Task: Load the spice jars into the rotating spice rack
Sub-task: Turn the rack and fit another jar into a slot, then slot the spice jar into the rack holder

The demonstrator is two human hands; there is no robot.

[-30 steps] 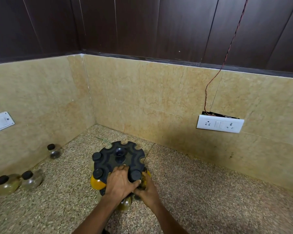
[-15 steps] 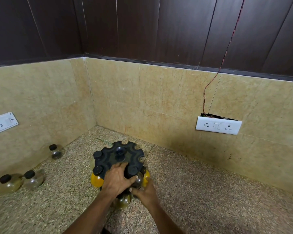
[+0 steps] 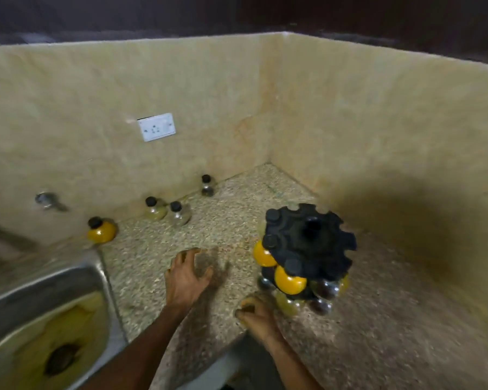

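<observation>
The rack point(image 3: 307, 243) sits on the counter point(image 3: 378, 333) near the corner, black notched top, with a few jars already hanging in it, including two yellow ones point(image 3: 290, 280) on the near side. Four loose jars wait along the back wall: a yellow jar point(image 3: 102, 230), two clear jars point(image 3: 166, 213) side by side, and one more point(image 3: 207, 185) further along.

Left hand point(image 3: 188, 277) is above the counter between the rack and the sink point(image 3: 48, 305), fingers spread and relaxed, holding nothing. Right hand point(image 3: 258, 315) is just beside the rack's base, fingers curled; it's blurry, so I can't tell if it's gripping anything. A socket point(image 3: 157, 127) is on the wall.
</observation>
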